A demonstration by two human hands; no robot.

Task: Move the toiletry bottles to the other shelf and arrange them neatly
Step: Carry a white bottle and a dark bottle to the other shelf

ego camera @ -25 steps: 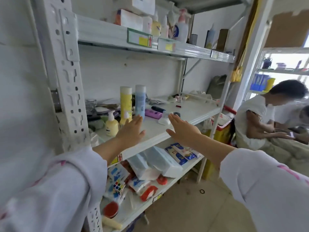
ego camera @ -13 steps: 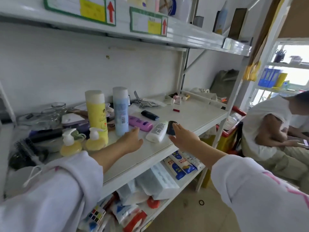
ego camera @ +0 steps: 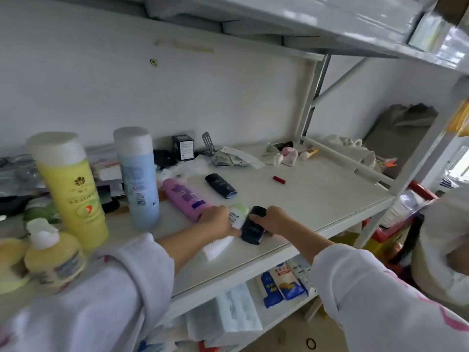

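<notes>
- Nearest, at 8 o'clock: two yellow pump bottles (ego camera: pixel 54 260), blurred, standing at the front edge of the middle shelf (ego camera: pixel 317 199).
- Centre, 6 o'clock: left hand (ego camera: pixel 219 222) lies over a white tube with a pale green cap (ego camera: pixel 238 212); whether its fingers have closed on the tube cannot be told. Right hand (ego camera: pixel 275 221) wraps the dark navy bottle (ego camera: pixel 253 226), thumb on top, fingers round its far side.
- Both items lie flat and touch side by side. Suggested technique: close each hand fully round its item before raising it, and lift them apart so neither drags the other.
- Just beyond, 10 o'clock: purple bottle (ego camera: pixel 185 196) lying down; upright tall yellow bottle (ego camera: pixel 71 189) and pale blue bottle (ego camera: pixel 138 176).
- Farther, 12 o'clock: second dark bottle (ego camera: pixel 220 185) lying flat; red lipstick-like item (ego camera: pixel 279 180) at 1 o'clock.
- Farthest: upper shelf (ego camera: pixel 330 24), a probable destination.
</notes>
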